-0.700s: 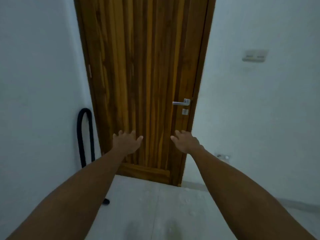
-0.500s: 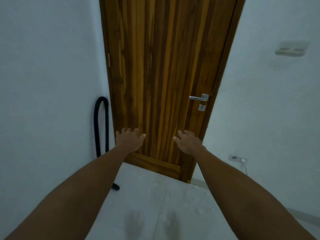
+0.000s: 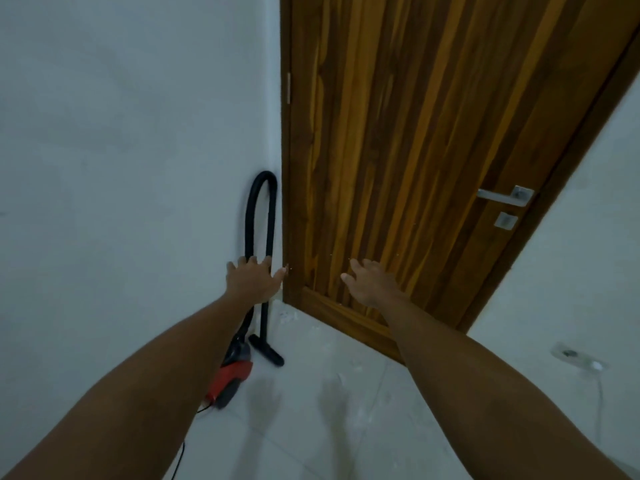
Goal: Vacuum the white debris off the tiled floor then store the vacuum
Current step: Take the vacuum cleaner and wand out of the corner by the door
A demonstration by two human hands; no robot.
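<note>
Head view has swung left of the door [image 3: 398, 150]: the vacuum [image 3: 231, 374] now shows beside it, hose [image 3: 258, 216] upright. Left hand [image 3: 252, 279] and right hand [image 3: 369, 284] reach out, fingers spread, holding nothing. Debris [image 3: 332, 344] unvacuumed below the door.

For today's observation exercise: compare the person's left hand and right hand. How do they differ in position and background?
The left hand reaches toward the black vacuum hose by the white wall; the right hand is in front of the wooden door. The left hand's fingers overlap the hose in view; the right hand overlaps nothing but door. Both are open, fingers spread, holding nothing.
</note>
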